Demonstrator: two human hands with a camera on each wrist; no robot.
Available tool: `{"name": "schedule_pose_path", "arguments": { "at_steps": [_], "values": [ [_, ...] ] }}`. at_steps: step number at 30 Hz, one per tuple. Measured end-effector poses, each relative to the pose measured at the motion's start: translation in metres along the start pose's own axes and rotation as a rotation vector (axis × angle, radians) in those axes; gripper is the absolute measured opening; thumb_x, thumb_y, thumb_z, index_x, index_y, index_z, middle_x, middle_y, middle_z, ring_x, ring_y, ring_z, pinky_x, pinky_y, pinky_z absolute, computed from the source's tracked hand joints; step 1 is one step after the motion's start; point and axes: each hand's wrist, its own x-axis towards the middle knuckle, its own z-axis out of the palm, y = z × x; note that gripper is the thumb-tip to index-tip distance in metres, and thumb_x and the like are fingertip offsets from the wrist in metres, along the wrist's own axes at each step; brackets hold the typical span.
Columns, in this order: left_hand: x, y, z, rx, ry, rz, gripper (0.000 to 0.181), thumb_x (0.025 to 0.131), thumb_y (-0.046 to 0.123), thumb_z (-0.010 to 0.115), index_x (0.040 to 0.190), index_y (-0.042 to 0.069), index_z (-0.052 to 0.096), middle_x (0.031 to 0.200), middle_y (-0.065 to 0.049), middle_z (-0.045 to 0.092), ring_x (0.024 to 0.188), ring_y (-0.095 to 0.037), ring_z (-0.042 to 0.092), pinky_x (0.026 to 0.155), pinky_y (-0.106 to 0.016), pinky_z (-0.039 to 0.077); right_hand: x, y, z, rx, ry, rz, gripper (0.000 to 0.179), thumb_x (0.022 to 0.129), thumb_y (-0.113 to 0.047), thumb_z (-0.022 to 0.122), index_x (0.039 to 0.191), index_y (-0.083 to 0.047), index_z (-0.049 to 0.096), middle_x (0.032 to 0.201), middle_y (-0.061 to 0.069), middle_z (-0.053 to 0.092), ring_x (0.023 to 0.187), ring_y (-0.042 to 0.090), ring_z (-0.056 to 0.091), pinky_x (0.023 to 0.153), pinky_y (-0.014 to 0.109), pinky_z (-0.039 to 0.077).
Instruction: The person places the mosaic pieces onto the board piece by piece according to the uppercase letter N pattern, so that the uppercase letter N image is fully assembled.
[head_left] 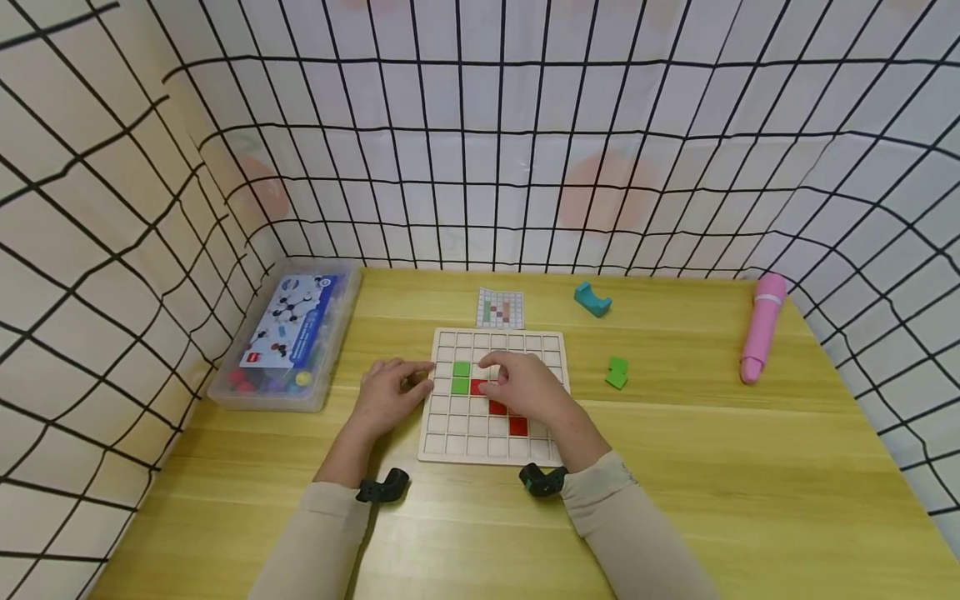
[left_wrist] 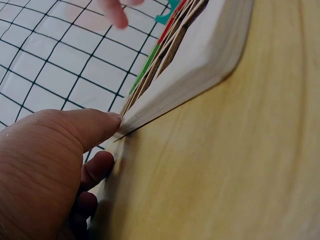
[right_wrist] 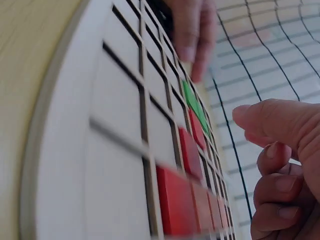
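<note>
A pale wooden grid board point(head_left: 457, 446) lies on the table with two green tiles point(head_left: 461, 377) stacked in one column. Red tiles point(head_left: 518, 427) step diagonally down to the right from them. My right hand point(head_left: 528, 387) hovers over the board, its thumb and index finger near the upper red tile point(head_left: 477, 387), nothing visible between them. Its other fingers are loosely curled in the right wrist view. Beside the nearest red tile there, more reddish tiles point(right_wrist: 201, 205) fill cells. My left hand point(head_left: 386, 396) touches the board's left edge with thumb and index fingertips.
A small printed pattern card point(head_left: 500, 309) lies behind the board. Right of the board are loose green pieces point(head_left: 617, 372), a teal curved piece point(head_left: 592, 299) and a pink cylinder-shaped tool point(head_left: 762, 329). At left stands a clear plastic case point(head_left: 322, 367). Black-lined netting point(head_left: 480, 150) surrounds the table.
</note>
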Motion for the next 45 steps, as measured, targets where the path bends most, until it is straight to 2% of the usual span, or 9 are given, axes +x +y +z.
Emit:
{"name": "schedule_pose_path", "arguments": {
  "at_steps": [9, 13, 18, 27, 35, 45],
  "values": [
    [-0.001, -0.001, 0.0, -0.002, 0.006, 0.011, 0.034, 0.097, 0.03, 0.071, 0.13, 0.023, 0.072, 0.097, -0.001, 0.069, 0.094, -0.023, 0.05, 0.094, -0.047, 0.034, -0.026, 0.035, -0.025, 0.067, 0.089, 0.061, 0.035, 0.094, -0.027, 0.073, 0.127, -0.014, 0.068, 0.072, 0.0, 0.049, 0.061, 0.017, 0.044, 0.058, 0.029, 0.035],
    [-0.002, 0.001, 0.0, -0.002, 0.003, 0.003, 0.034, 0.097, 0.03, 0.071, 0.13, 0.023, 0.072, 0.098, -0.001, 0.069, 0.094, -0.023, 0.05, 0.093, -0.046, 0.034, -0.035, 0.051, -0.032, 0.11, 0.097, 0.119, 0.036, 0.095, -0.026, 0.073, 0.128, -0.014, 0.067, 0.075, 0.001, 0.049, 0.064, 0.019, 0.045, 0.058, 0.028, 0.036],
    [-0.003, 0.001, 0.001, -0.008, -0.004, 0.0, 0.034, 0.097, 0.03, 0.07, 0.13, 0.023, 0.072, 0.098, -0.001, 0.069, 0.095, -0.023, 0.05, 0.093, -0.046, 0.033, -0.043, 0.071, -0.042, 0.104, 0.093, 0.188, 0.038, 0.096, -0.029, 0.072, 0.13, -0.015, 0.065, 0.079, 0.003, 0.051, 0.067, 0.02, 0.047, 0.06, 0.029, 0.037],
    [-0.002, 0.001, 0.001, -0.005, -0.007, 0.0, 0.034, 0.098, 0.031, 0.07, 0.131, 0.023, 0.071, 0.099, -0.001, 0.069, 0.093, -0.022, 0.049, 0.094, -0.047, 0.033, -0.053, 0.106, -0.064, 0.1, 0.14, 0.216, 0.04, 0.096, -0.03, 0.071, 0.132, -0.015, 0.064, 0.085, 0.003, 0.053, 0.074, 0.02, 0.049, 0.07, 0.033, 0.039],
    [-0.002, 0.001, 0.001, -0.006, -0.004, 0.003, 0.034, 0.097, 0.03, 0.071, 0.13, 0.022, 0.072, 0.099, -0.002, 0.07, 0.093, -0.022, 0.05, 0.093, -0.046, 0.033, -0.061, 0.134, -0.074, 0.094, 0.157, 0.249, 0.044, 0.097, -0.033, 0.07, 0.135, -0.014, 0.062, 0.088, 0.003, 0.054, 0.077, 0.02, 0.049, 0.075, 0.035, 0.04],
    [-0.001, 0.001, 0.0, -0.01, 0.009, 0.012, 0.033, 0.097, 0.029, 0.071, 0.129, 0.022, 0.072, 0.099, -0.001, 0.07, 0.091, -0.021, 0.048, 0.09, -0.045, 0.032, -0.068, 0.146, -0.086, 0.1, 0.167, 0.276, 0.047, 0.095, -0.032, 0.072, 0.136, -0.011, 0.062, 0.092, 0.005, 0.058, 0.08, 0.02, 0.052, 0.074, 0.033, 0.042]
  ]
}}
